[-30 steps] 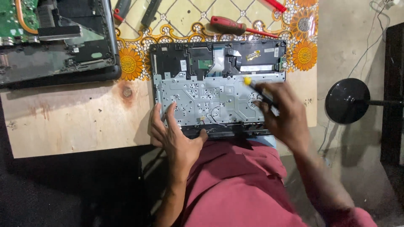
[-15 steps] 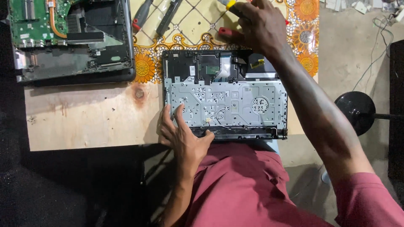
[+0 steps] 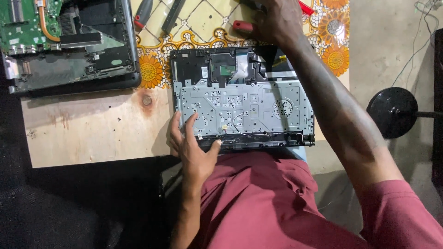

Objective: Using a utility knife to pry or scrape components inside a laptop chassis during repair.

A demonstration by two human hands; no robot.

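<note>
Opened laptop shell [image 3: 242,99] with bare metal keyboard plate, lying at near edge of plywood board [image 3: 92,129], left hand [image 3: 194,147] spread flat on its near-left corner, right hand [image 3: 277,20] beyond it, fingers curled over red-handled screwdriver [image 3: 242,26] on flowered cloth [image 3: 203,23], second opened laptop [image 3: 69,44] far left

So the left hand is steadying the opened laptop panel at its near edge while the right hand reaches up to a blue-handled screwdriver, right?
Not quite: the screwdriver handle is red, not blue, as the head view shows. The left hand does rest on the panel at its near edge, and the right hand reaches up to the tool.
</note>
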